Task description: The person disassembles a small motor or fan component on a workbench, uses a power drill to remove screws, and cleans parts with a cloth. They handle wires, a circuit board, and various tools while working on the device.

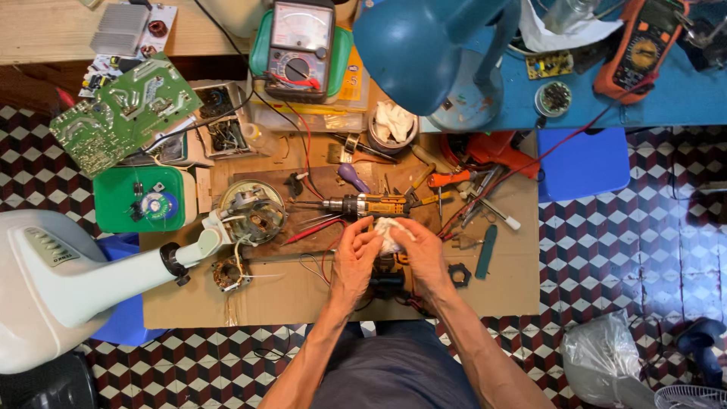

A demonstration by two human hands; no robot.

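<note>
My left hand [354, 257] and right hand [421, 254] are pressed together around a white rag [388, 231], held just below the orange cordless drill [363, 205] on the cardboard sheet [500, 288].

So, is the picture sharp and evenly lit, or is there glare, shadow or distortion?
Head view: mostly sharp, with soft even light; both hands, left and right, and the white cloth read clearly. The cloth looks slightly overexposed. Edges bend a little, as the floor tiles show. The lower corners are darker.
</note>
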